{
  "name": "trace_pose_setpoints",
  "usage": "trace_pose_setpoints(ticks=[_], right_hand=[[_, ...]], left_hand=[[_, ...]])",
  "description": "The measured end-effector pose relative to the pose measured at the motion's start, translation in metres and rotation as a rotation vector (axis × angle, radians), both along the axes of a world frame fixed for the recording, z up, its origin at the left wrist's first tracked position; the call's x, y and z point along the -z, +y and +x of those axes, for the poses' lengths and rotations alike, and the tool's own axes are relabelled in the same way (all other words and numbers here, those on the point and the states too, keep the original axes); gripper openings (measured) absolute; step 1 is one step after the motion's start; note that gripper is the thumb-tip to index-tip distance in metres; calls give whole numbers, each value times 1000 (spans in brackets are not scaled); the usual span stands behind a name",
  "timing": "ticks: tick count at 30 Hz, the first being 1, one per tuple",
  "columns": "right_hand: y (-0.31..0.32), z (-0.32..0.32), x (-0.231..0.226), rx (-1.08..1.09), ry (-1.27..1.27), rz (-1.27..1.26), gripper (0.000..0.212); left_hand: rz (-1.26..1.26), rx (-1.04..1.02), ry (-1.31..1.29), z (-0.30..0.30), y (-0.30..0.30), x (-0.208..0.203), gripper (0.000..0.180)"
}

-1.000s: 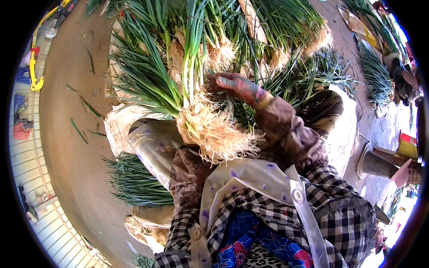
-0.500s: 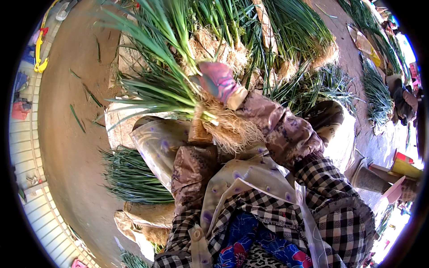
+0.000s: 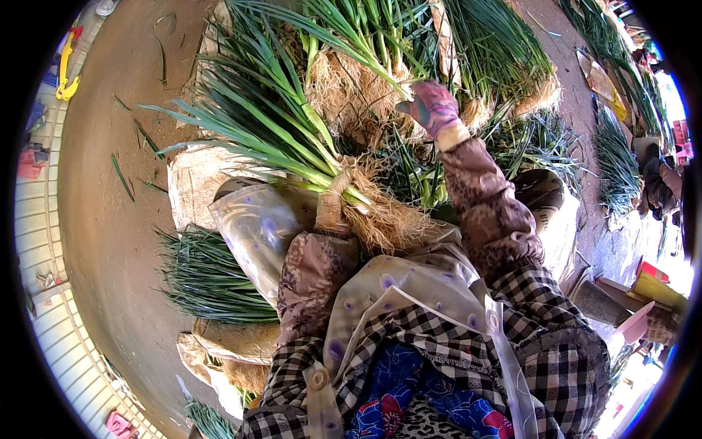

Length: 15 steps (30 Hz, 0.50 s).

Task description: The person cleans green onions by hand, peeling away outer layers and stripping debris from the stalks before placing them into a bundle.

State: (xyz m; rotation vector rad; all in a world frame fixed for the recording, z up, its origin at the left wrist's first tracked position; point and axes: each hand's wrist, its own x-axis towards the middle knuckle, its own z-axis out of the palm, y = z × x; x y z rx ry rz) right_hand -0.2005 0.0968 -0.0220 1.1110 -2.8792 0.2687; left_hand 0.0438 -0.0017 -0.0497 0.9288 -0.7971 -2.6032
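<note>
A bunch of green onions with long green leaves and pale stringy roots lies across my lap. My left hand, in a pale glove, is closed round its lower stalks; its fingers are partly hidden. Farther out, my right hand, in a pink and grey patterned glove, pinches the root end of another green onion. That stalk slants up to the left, over the roots of a large heap of green onions. Its tip inside the fingers is hidden.
More green onions lie at the far right of the heap, with loose leaves below. Another bundle sits left of my knee. A sack lies on the brown floor. Buckets stand at the right.
My right hand has moved from beside the held bunch outward and right to the heap. The bunch stays in my left hand, its leaves now more spread out.
</note>
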Motion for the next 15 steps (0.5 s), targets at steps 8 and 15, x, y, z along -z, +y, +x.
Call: trace_pose_setpoints(ticks=[8, 15], right_hand=[[-82, 56, -23, -160, -764, -580, 36], [-82, 71, 7, 160, -542, -933, 20]], left_hand=[[-98, 49, 94, -6, 28, -2, 30], [-177, 14, 26, 1, 28, 4, 32]])
